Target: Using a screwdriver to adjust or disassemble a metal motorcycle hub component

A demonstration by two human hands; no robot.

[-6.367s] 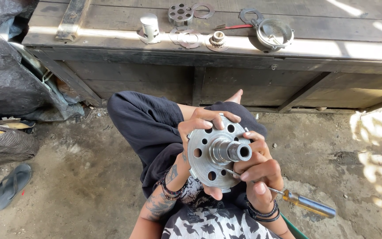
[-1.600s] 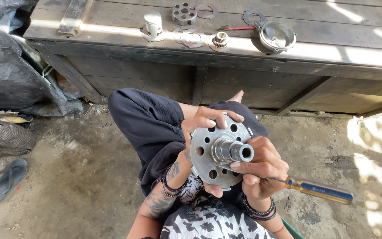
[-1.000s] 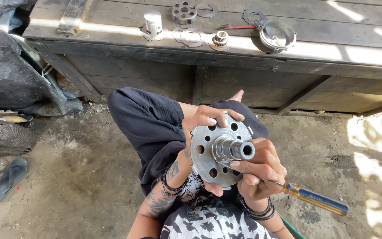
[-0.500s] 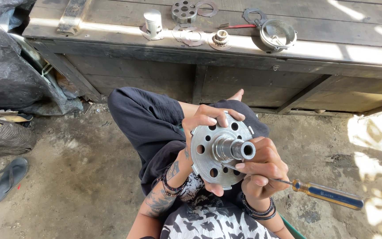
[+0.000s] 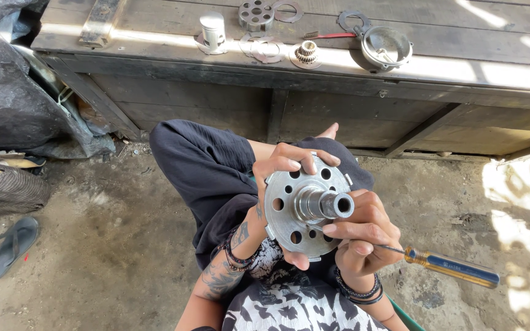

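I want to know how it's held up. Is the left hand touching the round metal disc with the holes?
Touching. The head view shows the left hand with its fingers curled over the top edge of the metal disc and its thumb under the bottom edge.

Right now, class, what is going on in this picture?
A seated person holds a round metal hub with holes and a central shaft, the left hand gripping its rim. The right hand holds a screwdriver whose tip lies against the hub's face. More metal parts lie on the wooden bench behind.
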